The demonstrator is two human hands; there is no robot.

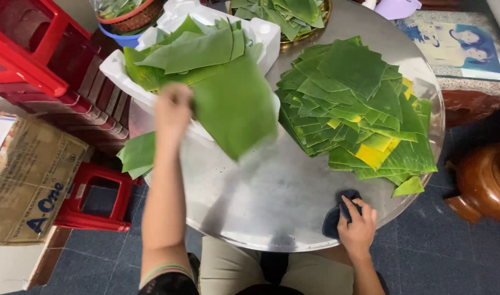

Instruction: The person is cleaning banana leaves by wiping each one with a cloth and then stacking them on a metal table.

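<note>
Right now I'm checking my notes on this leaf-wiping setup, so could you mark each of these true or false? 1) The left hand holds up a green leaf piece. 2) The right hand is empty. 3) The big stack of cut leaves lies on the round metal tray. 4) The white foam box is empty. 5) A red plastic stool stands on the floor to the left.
1) True: the left hand grips a green leaf piece lifted above the round metal tray.
2) False: the right hand rests on a dark cloth on the tray.
3) True: the stack of cut leaves lies on the tray's right side.
4) False: the white foam box holds more leaf pieces.
5) True: the red plastic stool stands there.
</note>
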